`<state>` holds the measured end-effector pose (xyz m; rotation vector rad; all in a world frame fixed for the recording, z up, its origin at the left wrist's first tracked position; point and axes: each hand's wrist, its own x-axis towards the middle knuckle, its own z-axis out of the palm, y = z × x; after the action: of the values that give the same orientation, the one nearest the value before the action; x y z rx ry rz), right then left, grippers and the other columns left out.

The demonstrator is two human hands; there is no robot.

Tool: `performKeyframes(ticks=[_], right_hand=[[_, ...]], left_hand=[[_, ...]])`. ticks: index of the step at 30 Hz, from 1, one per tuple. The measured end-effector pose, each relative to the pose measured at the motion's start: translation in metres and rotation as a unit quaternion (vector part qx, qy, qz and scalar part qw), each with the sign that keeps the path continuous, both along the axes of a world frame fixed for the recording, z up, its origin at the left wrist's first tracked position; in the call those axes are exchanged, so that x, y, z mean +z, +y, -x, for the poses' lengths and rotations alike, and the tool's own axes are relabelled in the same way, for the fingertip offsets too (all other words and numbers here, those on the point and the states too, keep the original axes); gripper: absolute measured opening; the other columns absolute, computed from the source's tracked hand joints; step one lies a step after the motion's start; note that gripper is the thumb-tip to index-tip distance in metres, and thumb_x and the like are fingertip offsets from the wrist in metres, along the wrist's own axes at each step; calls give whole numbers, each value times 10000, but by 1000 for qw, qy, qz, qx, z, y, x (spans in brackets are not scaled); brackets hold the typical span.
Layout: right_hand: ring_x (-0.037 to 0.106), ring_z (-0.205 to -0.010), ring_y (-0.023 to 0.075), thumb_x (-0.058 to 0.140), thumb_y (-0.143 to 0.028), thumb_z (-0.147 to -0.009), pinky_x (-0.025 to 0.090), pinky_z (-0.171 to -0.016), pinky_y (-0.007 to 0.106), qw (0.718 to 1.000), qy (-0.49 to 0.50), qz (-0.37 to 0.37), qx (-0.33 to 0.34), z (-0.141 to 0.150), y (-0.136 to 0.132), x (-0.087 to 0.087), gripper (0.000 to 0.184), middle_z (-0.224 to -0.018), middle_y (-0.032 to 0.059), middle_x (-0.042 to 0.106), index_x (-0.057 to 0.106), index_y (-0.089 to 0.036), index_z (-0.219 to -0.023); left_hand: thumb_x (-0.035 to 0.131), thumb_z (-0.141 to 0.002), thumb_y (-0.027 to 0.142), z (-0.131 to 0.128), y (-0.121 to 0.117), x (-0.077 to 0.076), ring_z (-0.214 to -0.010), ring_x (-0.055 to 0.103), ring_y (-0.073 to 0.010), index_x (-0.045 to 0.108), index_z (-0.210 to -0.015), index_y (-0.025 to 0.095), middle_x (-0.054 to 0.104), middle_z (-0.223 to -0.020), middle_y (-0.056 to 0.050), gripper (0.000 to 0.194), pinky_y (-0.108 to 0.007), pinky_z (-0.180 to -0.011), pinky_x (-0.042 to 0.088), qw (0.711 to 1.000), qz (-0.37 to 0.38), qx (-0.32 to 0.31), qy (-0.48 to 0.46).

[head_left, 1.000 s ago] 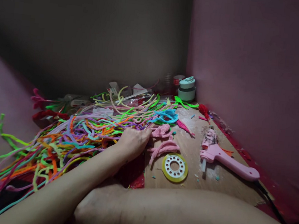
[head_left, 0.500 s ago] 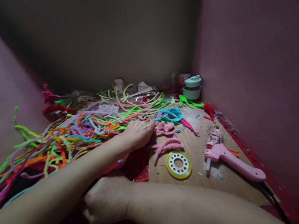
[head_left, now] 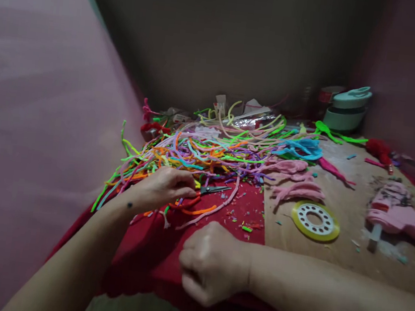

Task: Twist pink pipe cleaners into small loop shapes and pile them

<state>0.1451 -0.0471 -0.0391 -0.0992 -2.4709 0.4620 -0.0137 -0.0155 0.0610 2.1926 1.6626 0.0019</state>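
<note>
My left hand (head_left: 164, 186) is over the front edge of a heap of coloured pipe cleaners (head_left: 193, 151). Its fingers are closed at the red handle of a pair of scissors (head_left: 214, 190), whose dark blades point right. A loose pink pipe cleaner (head_left: 220, 208) and an orange one (head_left: 201, 211) lie beside the scissors. Nearer to me, my right hand (head_left: 212, 263) is a closed fist above the red cloth (head_left: 151, 254); anything inside it is hidden.
On the wooden board (head_left: 293, 255) at right lie pink looped pipe cleaner pieces (head_left: 299, 190), a roll of clear tape (head_left: 314, 221) and a pink glue gun (head_left: 392, 211). A light blue bundle (head_left: 300, 148) and a mint container (head_left: 345, 114) are farther back. Walls stand close on both sides.
My left hand has come back and left from the pink pieces to the scissors, which now show. The view has swung left. My right hand stays closed.
</note>
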Motion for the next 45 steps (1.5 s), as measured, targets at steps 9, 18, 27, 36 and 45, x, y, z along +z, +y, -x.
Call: performKeyframes(ticks=[9, 18, 27, 36, 45], right_hand=[[475, -562, 104, 440, -156, -786, 340, -554, 223, 966, 59, 118, -223, -3, 26, 7, 175, -607, 15, 548, 538, -155, -641], [531, -645, 147, 456, -161, -849, 326, -568, 276, 945, -149, -120, -264, 0, 25, 7, 140, -762, 41, 606, 595, -158, -840], [493, -608, 145, 488, -154, -839, 286, -563, 279, 923, -91, -140, -347, -17, 50, 20, 206, -638, 55, 617, 632, -153, -691], [504, -732, 153, 454, -135, -842, 366, -668, 269, 947, -21, 45, -319, -17, 58, 16, 176, -773, 77, 615, 612, -133, -763], [268, -376, 43, 572, -273, -706, 165, -381, 208, 771, 59, 610, -173, -12, 48, 33, 167, -457, -56, 407, 538, -149, -599]], left_hand=[[457, -816, 267, 14, -44, -59, -690, 551, -141, 572, -776, 172, 607, -773, -31, 155, -232, -618, 395, 998, -54, -23, 5], [380, -835, 227, 28, -55, -50, -599, 524, -136, 533, -776, 184, 597, -723, -29, 170, -236, -559, 356, 992, -103, -22, 65], [343, -861, 241, 43, -59, -36, -594, 489, -123, 501, -763, 186, 573, -702, -13, 194, -225, -556, 347, 993, -107, 9, 48], [404, -844, 241, 45, -47, -31, -669, 547, -120, 586, -805, 182, 621, -752, -19, 196, -211, -619, 391, 992, -121, 20, -37], [500, -803, 332, 53, -41, -32, -685, 551, -144, 616, -796, 182, 626, -746, -20, 189, -240, -650, 418, 953, -240, 136, -126]])
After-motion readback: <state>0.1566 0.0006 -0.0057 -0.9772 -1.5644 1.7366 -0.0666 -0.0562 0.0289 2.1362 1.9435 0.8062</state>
